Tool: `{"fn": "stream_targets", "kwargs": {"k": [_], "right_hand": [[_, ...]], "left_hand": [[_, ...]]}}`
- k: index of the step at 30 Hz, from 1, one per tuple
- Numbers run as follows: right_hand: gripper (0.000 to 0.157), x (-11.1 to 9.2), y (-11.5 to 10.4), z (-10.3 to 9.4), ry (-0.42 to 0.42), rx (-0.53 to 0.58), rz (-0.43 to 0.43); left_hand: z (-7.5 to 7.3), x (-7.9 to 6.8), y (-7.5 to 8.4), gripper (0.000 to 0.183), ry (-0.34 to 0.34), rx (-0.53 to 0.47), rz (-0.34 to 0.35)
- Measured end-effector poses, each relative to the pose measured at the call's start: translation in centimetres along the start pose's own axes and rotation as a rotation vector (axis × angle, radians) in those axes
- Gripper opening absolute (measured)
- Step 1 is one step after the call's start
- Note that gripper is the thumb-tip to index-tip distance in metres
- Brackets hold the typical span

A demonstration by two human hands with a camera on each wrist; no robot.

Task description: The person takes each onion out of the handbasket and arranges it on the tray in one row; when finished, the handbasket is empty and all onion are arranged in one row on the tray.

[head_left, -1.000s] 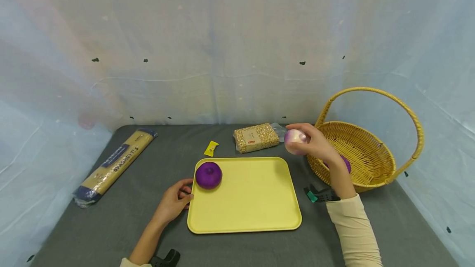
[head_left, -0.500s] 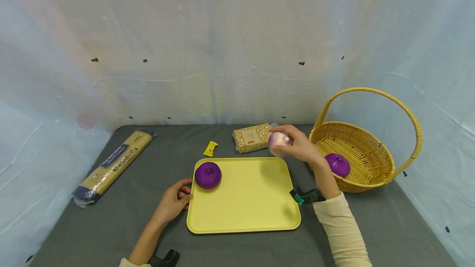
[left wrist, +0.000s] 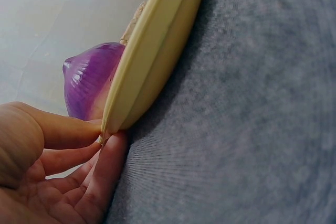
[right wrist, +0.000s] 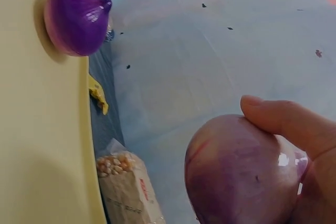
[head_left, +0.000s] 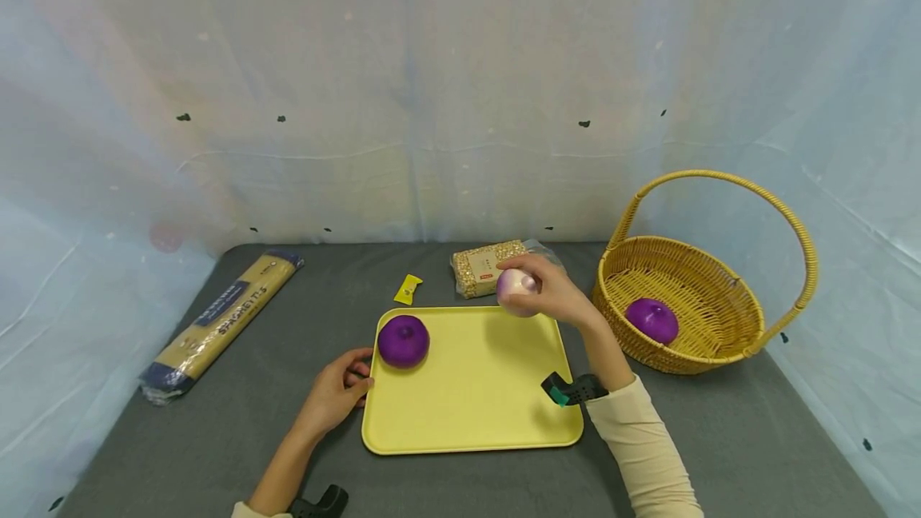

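Observation:
My left hand (head_left: 338, 390) pinches the left rim of a yellow tray (head_left: 475, 390) between thumb and fingers, as the left wrist view shows up close. On the tray's back left corner sits a dark purple onion (head_left: 404, 341). Over the tray's back right edge, my right hand (head_left: 547, 290) holds a pale purple-and-white onion (head_left: 516, 292) up in the air. In the right wrist view the thumb lies along that held onion (right wrist: 236, 174). A third onion (head_left: 651, 320), bright purple, lies inside the wicker basket (head_left: 719, 294) to the right.
Behind the tray lie a bag of corn kernels (head_left: 475, 268) and a small yellow wrapped candy (head_left: 408, 289). A spaghetti pack (head_left: 223, 322) lies slanted at the left on the grey tabletop (head_left: 302, 294). The basket's tall handle (head_left: 799, 234) arches up at the right.
My right hand has carried the pale onion leftward from beside the basket to over the tray's back edge, uncovering the onion in the basket. My left hand stays at the tray rim.

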State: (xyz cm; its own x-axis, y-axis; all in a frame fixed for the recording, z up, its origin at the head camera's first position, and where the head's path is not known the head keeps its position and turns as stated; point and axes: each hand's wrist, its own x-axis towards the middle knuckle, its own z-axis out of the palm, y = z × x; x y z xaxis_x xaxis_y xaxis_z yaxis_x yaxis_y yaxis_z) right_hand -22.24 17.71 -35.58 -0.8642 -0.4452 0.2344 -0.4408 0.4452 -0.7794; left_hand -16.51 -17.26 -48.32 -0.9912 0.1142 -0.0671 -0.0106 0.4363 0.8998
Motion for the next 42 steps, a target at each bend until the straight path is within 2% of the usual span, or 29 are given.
{"fn": "stream_targets", "kwargs": {"k": [8,15,22,31,42], "right_hand": [[0.043,0.3,0.4,1.2,-0.04,0.001,-0.019],[0.045,1.2,4.5,2.6,-0.042,-0.029,-0.066],[0.047,1.4,5.2,3.8,-0.07,-0.025,-0.06],[0.043,2.0,5.3,6.0,-0.123,-0.078,-0.112],[0.046,2.2,5.4,7.6,-0.166,-0.09,-0.066]], "left_hand": [[0.0,0.0,0.0,0.044,0.002,-0.004,-0.002],[0.0,0.0,0.0,0.043,0.003,-0.008,0.002],[0.0,0.1,0.0,0.043,0.007,-0.004,0.007],[0.0,0.0,0.2,0.043,0.005,0.003,0.001],[0.0,0.0,0.1,0.044,0.002,-0.005,-0.004]]}}
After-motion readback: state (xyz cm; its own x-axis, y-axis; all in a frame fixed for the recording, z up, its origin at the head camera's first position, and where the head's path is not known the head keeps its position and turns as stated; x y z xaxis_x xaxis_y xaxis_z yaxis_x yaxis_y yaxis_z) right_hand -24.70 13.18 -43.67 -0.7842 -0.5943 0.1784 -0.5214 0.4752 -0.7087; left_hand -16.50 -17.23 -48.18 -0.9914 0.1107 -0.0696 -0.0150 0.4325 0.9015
